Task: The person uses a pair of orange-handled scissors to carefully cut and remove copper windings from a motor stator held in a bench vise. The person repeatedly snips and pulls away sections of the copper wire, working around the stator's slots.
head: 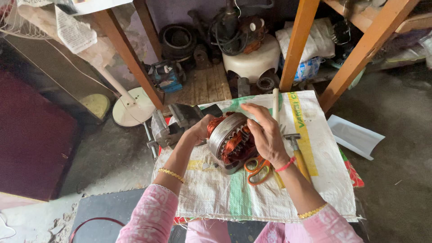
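Observation:
A round metal motor stator (228, 139) with copper wire windings stands on edge on a white woven sack (270, 189). My left hand (198, 130) grips its left side. My right hand (265, 132) lies over its right face, fingers spread on the copper coils. Orange-handled scissors (257, 168) lie on the sack just under my right wrist. A hammer (297, 150) with a yellow handle rests to the right of my right hand. A white stick (275, 104) stands up behind my right hand.
A metal bench vise (168, 126) sits left of the stator. Orange wooden legs (297, 45) rise behind the sack. Motor parts, a white fan base (132, 108) and a white dome (252, 58) crowd the back. A white sheet (355, 135) lies on the floor at right.

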